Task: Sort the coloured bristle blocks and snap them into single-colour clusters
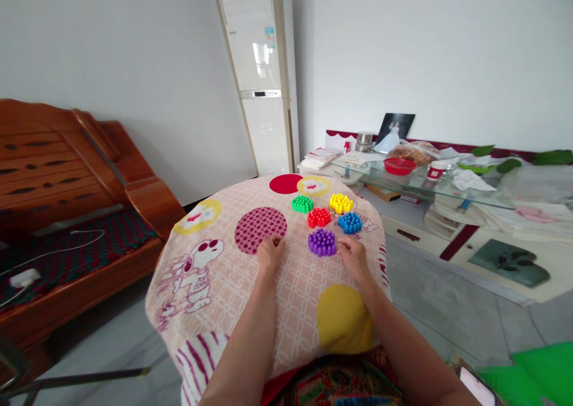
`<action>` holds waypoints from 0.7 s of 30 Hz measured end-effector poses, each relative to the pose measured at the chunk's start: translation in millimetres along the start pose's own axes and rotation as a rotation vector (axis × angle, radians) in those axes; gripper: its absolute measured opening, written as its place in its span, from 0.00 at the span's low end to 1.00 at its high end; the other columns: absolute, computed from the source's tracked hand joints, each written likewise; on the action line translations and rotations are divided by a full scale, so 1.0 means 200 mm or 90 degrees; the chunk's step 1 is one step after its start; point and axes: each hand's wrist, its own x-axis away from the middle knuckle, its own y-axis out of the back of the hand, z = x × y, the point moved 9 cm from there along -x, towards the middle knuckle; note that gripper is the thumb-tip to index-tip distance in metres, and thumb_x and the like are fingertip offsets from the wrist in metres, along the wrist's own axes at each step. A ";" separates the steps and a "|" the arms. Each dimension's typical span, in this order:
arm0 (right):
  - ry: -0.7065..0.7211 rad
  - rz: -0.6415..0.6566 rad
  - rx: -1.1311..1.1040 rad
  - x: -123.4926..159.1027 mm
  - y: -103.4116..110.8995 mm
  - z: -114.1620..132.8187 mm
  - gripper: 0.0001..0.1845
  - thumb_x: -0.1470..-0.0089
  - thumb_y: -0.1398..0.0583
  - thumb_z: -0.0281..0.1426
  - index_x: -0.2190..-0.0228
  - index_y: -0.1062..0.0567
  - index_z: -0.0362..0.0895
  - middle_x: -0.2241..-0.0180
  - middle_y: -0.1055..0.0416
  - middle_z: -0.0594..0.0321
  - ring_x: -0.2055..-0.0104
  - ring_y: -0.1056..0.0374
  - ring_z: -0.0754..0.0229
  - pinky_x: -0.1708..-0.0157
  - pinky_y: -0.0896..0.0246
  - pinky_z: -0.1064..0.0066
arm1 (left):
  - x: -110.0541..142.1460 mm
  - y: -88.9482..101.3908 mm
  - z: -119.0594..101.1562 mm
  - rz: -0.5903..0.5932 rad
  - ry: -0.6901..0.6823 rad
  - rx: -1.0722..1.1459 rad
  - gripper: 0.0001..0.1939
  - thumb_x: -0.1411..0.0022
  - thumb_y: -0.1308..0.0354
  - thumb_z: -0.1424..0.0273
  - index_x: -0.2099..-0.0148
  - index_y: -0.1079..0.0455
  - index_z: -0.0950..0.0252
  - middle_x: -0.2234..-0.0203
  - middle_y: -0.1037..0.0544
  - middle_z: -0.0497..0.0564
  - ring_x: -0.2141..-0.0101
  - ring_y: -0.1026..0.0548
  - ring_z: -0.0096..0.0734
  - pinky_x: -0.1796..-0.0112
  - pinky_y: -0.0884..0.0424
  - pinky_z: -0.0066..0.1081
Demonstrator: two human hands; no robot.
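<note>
A white wall point(430, 48) rises behind everything, with a tall white unit point(264, 128) standing in front of it. A wooden bench point(147, 185) lies at left and a low stand point(474, 239) at right, with a red bowl point(400, 166), a cup point(436, 170) and papers on top. Between them is the table point(295, 310), covered by a pink patterned cloth.

Both forearms reach over it. The left hand point(270, 251) is at the edge of a dark checked circle on the cloth, fingers curled in; whether it holds anything cannot be told. The right hand point(353, 252) is just beside the purple pieces, thumb and fingers bent and nearly together; whether it touches or grips one is too small to tell.

The purple pieces point(322, 242) form the clump nearest the person, between the hands. Beyond them sit the blue pieces point(350, 223) at right, red pieces point(319, 217) in the middle, yellow pieces point(341, 203) behind the blue, and green pieces point(302, 203) farthest left.
</note>
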 end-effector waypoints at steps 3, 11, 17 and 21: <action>-0.001 0.005 0.003 0.00 0.00 0.00 0.17 0.57 0.45 0.36 0.69 0.20 0.45 0.79 0.26 0.63 0.79 0.33 0.58 0.77 0.38 0.69 | 0.00 0.00 0.00 0.004 0.003 -0.007 0.09 0.38 0.45 0.69 0.61 0.23 0.63 0.66 0.18 0.51 0.65 0.22 0.33 0.65 0.35 0.27; -0.016 -0.001 -0.017 0.02 0.01 0.03 0.18 0.58 0.44 0.36 0.68 0.20 0.44 0.80 0.27 0.64 0.81 0.33 0.59 0.80 0.39 0.69 | 0.00 -0.02 0.00 0.006 0.009 -0.017 0.10 0.38 0.44 0.68 0.59 0.23 0.63 0.66 0.18 0.52 0.65 0.23 0.34 0.66 0.37 0.28; -0.023 0.007 -0.003 0.01 0.01 0.03 0.20 0.59 0.44 0.38 0.67 0.20 0.42 0.79 0.26 0.62 0.81 0.33 0.59 0.80 0.37 0.69 | 0.01 -0.01 -0.02 0.006 0.009 -0.015 0.09 0.38 0.44 0.69 0.60 0.23 0.63 0.65 0.18 0.53 0.64 0.23 0.34 0.66 0.37 0.29; -0.009 0.009 0.005 0.01 0.01 0.03 0.20 0.57 0.44 0.39 0.66 0.20 0.41 0.78 0.26 0.62 0.80 0.34 0.60 0.79 0.37 0.69 | 0.01 -0.01 -0.01 0.005 0.026 -0.011 0.09 0.38 0.44 0.69 0.59 0.23 0.62 0.64 0.18 0.52 0.63 0.23 0.34 0.65 0.36 0.28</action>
